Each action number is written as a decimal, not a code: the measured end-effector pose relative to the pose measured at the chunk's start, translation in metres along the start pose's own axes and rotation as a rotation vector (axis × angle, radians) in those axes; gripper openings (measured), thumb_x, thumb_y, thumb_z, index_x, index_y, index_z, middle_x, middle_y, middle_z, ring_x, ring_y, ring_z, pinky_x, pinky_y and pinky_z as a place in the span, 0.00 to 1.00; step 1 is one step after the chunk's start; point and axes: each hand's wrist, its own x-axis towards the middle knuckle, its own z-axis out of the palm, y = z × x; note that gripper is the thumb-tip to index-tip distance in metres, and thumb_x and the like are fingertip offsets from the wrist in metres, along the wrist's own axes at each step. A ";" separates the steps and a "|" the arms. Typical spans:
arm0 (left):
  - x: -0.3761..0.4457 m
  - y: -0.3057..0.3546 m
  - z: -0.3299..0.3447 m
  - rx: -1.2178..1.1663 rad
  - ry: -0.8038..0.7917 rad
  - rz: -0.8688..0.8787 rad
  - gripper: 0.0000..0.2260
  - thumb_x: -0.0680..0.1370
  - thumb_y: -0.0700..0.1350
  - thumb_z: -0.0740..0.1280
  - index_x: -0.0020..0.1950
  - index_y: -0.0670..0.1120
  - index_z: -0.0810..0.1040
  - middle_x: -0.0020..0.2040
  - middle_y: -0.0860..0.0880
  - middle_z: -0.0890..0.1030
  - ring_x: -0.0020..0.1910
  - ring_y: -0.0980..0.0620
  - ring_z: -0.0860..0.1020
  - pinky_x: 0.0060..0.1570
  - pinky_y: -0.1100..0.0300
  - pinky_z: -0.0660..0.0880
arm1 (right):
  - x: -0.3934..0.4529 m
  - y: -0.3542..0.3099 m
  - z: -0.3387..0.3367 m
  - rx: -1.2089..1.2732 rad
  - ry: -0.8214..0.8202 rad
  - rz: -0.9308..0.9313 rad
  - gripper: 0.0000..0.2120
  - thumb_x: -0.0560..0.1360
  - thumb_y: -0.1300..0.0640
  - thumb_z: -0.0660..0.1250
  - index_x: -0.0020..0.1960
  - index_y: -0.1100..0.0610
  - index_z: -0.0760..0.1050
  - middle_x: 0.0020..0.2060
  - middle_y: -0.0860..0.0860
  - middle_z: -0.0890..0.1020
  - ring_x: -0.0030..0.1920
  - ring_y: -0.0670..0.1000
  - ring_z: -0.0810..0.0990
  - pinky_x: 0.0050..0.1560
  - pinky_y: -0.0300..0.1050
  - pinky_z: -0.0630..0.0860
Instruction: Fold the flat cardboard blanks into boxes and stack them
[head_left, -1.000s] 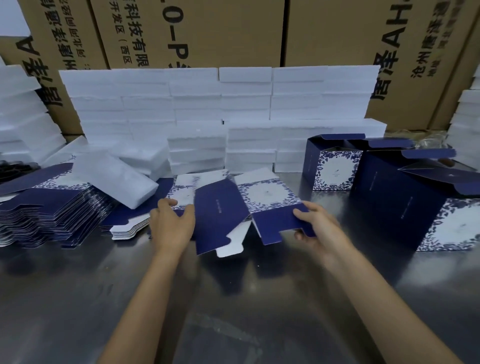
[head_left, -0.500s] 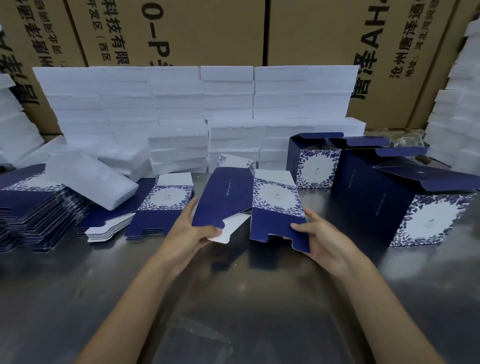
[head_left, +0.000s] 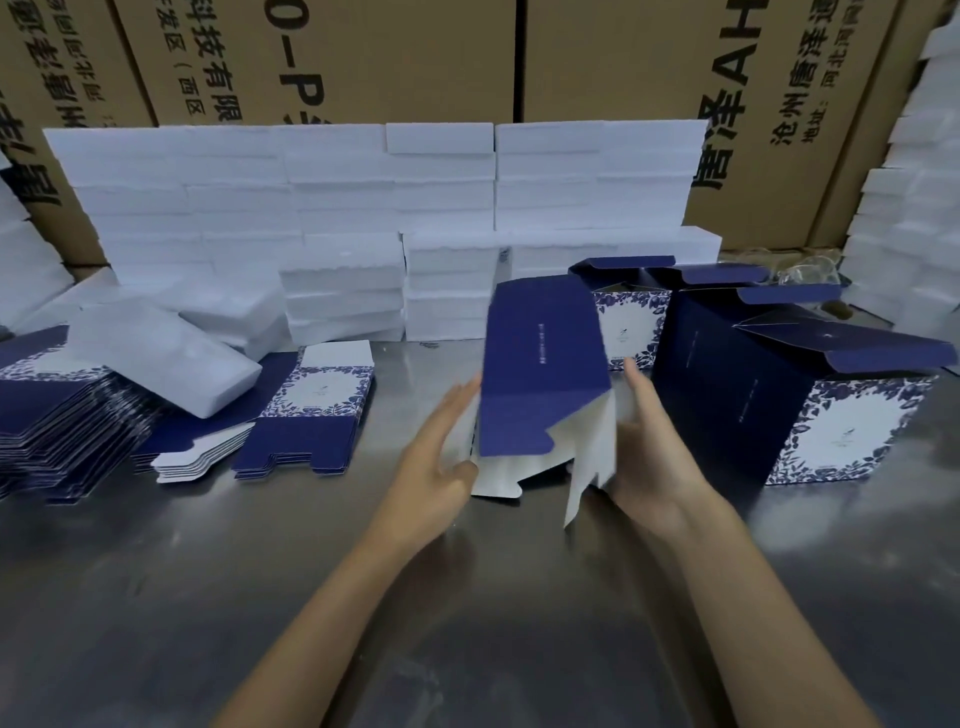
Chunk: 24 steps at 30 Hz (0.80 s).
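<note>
A person's two hands flank a half-opened blank (head_left: 543, 364) held upright above the steel surface (head_left: 467, 597), just in front of the worker. The left hand (head_left: 436, 457) lies along the blank's left side with fingers straight and together, palm turned inward against the card. The right hand (head_left: 649, 457) mirrors it on the right side, fingers extended upward beside the panel, neither grip curled around the card. The blank stands as a tilted sleeve between the two palms: its facing panel is plain navy with a thin line of small print, and its white inner flaps hang loose at the bottom edge, one notched flap dropping lowest on the right.

To the right, a large folded box (head_left: 810, 405) sits on the surface with its top flaps open, navy on the side and floral blue-and-white on the end. A smaller open box (head_left: 628, 322) stands behind the blank, partly hidden by it. To the left, flat blanks (head_left: 306, 410) lie in stacks, with a larger fanned stack (head_left: 57, 415) at the edge. A white foam pad (head_left: 161, 358) rests tilted on those stacks. White foam slabs (head_left: 363, 197) are piled along the back, before brown cartons (head_left: 363, 57) printed with black characters.
</note>
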 end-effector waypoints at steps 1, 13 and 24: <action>-0.001 0.000 0.006 0.057 -0.022 0.020 0.41 0.74 0.26 0.57 0.74 0.68 0.61 0.77 0.66 0.61 0.78 0.65 0.53 0.76 0.61 0.53 | -0.003 -0.002 -0.001 0.051 -0.048 -0.016 0.32 0.75 0.29 0.64 0.68 0.50 0.80 0.65 0.54 0.82 0.66 0.56 0.80 0.70 0.55 0.72; 0.019 -0.012 0.006 -0.125 0.150 -0.273 0.18 0.77 0.38 0.70 0.63 0.54 0.77 0.73 0.54 0.71 0.64 0.59 0.74 0.58 0.68 0.71 | -0.004 0.001 -0.030 0.127 0.104 0.180 0.14 0.77 0.62 0.69 0.62 0.62 0.80 0.52 0.60 0.87 0.47 0.61 0.88 0.38 0.55 0.84; 0.024 -0.031 -0.019 -0.525 0.081 -0.430 0.18 0.75 0.44 0.75 0.63 0.51 0.75 0.57 0.51 0.85 0.53 0.49 0.85 0.45 0.53 0.83 | 0.003 0.003 -0.034 0.027 0.018 0.062 0.13 0.77 0.55 0.71 0.60 0.58 0.83 0.55 0.57 0.87 0.52 0.56 0.87 0.44 0.49 0.84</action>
